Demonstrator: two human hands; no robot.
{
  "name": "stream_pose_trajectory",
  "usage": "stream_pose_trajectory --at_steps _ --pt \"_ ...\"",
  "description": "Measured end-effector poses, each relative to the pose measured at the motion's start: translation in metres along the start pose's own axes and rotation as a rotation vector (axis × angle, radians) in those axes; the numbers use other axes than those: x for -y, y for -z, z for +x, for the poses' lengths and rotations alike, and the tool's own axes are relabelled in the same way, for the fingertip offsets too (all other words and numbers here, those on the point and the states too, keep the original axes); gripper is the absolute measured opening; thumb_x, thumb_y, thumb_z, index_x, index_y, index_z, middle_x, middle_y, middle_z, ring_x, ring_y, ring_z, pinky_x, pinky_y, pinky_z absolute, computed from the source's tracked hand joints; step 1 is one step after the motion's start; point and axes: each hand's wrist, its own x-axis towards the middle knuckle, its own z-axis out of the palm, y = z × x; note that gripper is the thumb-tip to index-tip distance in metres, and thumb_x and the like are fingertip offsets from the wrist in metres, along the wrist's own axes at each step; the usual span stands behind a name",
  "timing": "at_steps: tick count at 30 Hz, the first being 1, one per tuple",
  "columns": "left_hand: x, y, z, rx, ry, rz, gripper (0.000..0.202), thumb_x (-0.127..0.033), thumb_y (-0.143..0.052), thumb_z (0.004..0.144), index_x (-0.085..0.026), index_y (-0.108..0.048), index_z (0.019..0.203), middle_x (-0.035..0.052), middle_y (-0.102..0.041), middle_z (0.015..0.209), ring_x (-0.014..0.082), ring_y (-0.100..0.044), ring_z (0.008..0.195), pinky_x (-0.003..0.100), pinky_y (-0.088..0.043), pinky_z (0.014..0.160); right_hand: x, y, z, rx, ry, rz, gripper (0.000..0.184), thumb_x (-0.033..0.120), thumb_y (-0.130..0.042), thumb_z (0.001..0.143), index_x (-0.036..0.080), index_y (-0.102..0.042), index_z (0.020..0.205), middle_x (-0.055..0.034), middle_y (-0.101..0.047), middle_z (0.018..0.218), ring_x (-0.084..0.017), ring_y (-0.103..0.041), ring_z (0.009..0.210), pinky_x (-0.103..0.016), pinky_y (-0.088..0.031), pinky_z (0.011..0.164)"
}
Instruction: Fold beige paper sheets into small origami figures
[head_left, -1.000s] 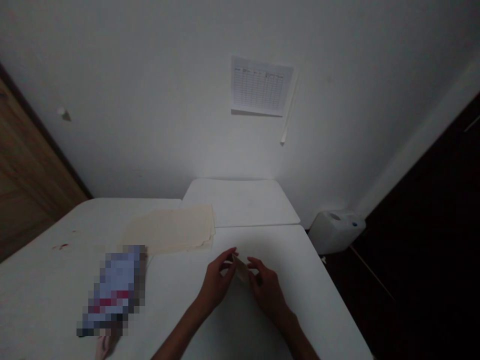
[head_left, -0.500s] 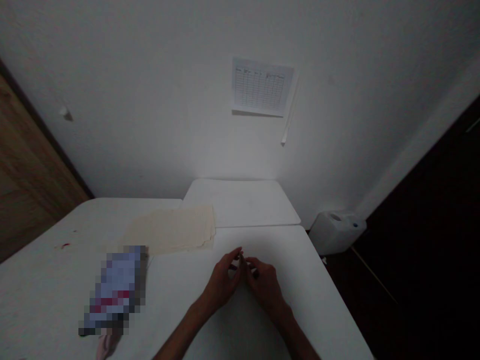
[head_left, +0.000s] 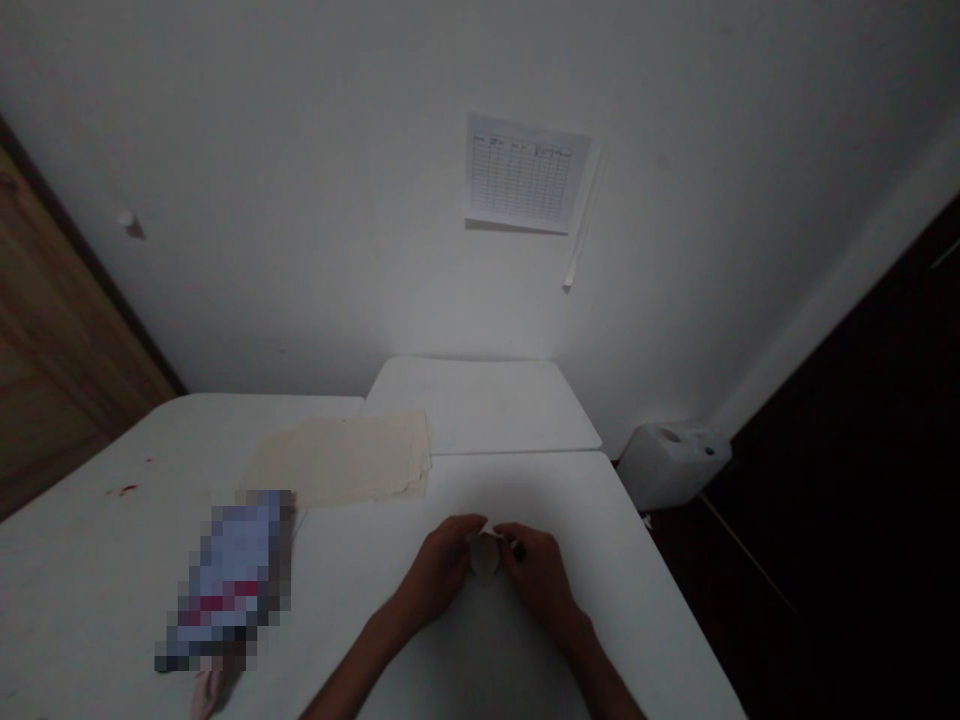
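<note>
Both hands meet over the white table (head_left: 360, 610), right of its middle and nearer its right edge than its left. Between them sits a small pale folded piece of paper (head_left: 485, 558), low on the tabletop or just above it; the dim light does not show which. The left hand (head_left: 442, 568) curls its fingers onto the piece's left side, and the right hand (head_left: 538, 578) closes on the right side, fingertips of both almost touching along the top edge. Both hands are grasping it in a pinch, not lying flat.

The step in hand looks like shaping or creasing the piece. Any further fold calls for one hand to pin it while the other presses along the edge.

A stack of cream flat sheets (head_left: 345, 458) lies toward the far edge, well apart from the hands.
</note>
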Motion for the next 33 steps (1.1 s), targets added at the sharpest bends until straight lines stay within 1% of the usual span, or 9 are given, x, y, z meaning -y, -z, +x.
stream_pose_trajectory --at_steps 7,10,13,17,21,24,27,30,33 --pt "0.003 0.006 -0.007 0.116 -0.115 0.018 0.045 -0.007 -0.037 0.088 -0.025 -0.057 0.124 0.0066 -0.06 0.127 0.018 -0.056 0.118 0.042 -0.047 0.101 -0.006 0.01 -0.002 0.086 0.099 -0.144 0.026 0.017 -0.051 0.088 0.024 -0.07 0.104 -0.0031 -0.07 0.1 -0.018 -0.062 0.094 -0.029 -0.046 0.086" --pt "0.005 0.006 -0.01 0.154 -0.138 0.099 0.049 -0.005 -0.037 0.087 -0.028 -0.055 0.127 0.0052 -0.058 0.132 0.0181 -0.054 0.12 0.042 -0.046 0.102 -0.005 0.015 -0.002 0.152 0.148 -0.251 0.027 0.017 -0.051 0.089 0.026 -0.068 0.108 -0.0038 -0.067 0.102 -0.018 -0.058 0.097 -0.029 -0.045 0.086" --pt "0.006 0.006 -0.012 0.195 -0.173 0.192 0.054 -0.004 -0.039 0.086 -0.03 -0.052 0.131 0.0036 -0.055 0.135 0.0188 -0.05 0.125 0.044 -0.044 0.104 -0.003 0.02 -0.002 0.181 0.19 -0.285 0.029 0.017 -0.049 0.091 0.027 -0.066 0.112 -0.0043 -0.064 0.106 -0.018 -0.055 0.099 -0.029 -0.044 0.087" --pt "0.005 0.007 -0.015 0.261 -0.194 0.296 0.067 0.003 -0.039 0.078 -0.031 -0.047 0.136 0.001 -0.049 0.141 0.019 -0.043 0.131 0.045 -0.042 0.106 -0.002 0.021 -0.005 0.173 0.209 -0.303 0.032 0.012 -0.05 0.087 0.026 -0.065 0.111 -0.0048 -0.061 0.106 -0.019 -0.053 0.099 -0.03 -0.043 0.088" --pt "0.002 0.007 -0.016 0.317 -0.197 0.363 0.067 0.004 -0.039 0.077 -0.028 -0.047 0.136 0.0021 -0.048 0.142 0.0203 -0.041 0.133 0.046 -0.041 0.107 -0.005 0.02 -0.007 0.168 0.21 -0.304 0.038 0.008 -0.052 0.081 0.025 -0.065 0.112 -0.0052 -0.06 0.108 -0.02 -0.051 0.1 -0.032 -0.042 0.09" --pt "0.001 0.007 -0.017 0.318 -0.21 0.371 0.066 0.003 -0.04 0.075 -0.026 -0.049 0.134 0.0031 -0.048 0.142 0.0213 -0.04 0.133 0.047 -0.041 0.107 -0.005 0.019 -0.008 0.163 0.213 -0.315 0.035 0.01 -0.055 0.081 0.026 -0.065 0.111 -0.0051 -0.059 0.108 -0.02 -0.051 0.1 -0.033 -0.042 0.091" --pt "-0.001 0.009 -0.019 0.319 -0.223 0.365 0.067 0.0 -0.044 0.073 -0.024 -0.048 0.135 0.0042 -0.047 0.143 0.0227 -0.039 0.134 0.048 -0.04 0.107 -0.004 0.017 -0.008 0.137 0.225 -0.324 0.026 0.017 -0.055 0.086 0.026 -0.066 0.108 -0.0048 -0.059 0.106 -0.02 -0.052 0.099 -0.034 -0.041 0.092" --pt "-0.005 0.01 -0.019 0.324 -0.232 0.37 0.063 -0.004 -0.048 0.076 -0.024 -0.047 0.136 0.0047 -0.047 0.143 0.0243 -0.039 0.133 0.049 -0.04 0.107 -0.004 0.015 -0.008 0.103 0.226 -0.321 0.019 0.023 -0.056 0.088 0.026 -0.066 0.104 -0.0049 -0.06 0.104 -0.02 -0.053 0.097 -0.035 -0.041 0.093" --pt "-0.008 0.01 -0.017 0.308 -0.231 0.387 0.049 -0.011 -0.048 0.085 -0.024 -0.052 0.132 0.0049 -0.051 0.14 0.0244 -0.043 0.131 0.047 -0.042 0.106 -0.006 0.012 -0.008 0.089 0.227 -0.327 0.018 0.025 -0.058 0.088 0.026 -0.067 0.104 -0.0052 -0.06 0.104 -0.02 -0.054 0.097 -0.036 -0.041 0.092"
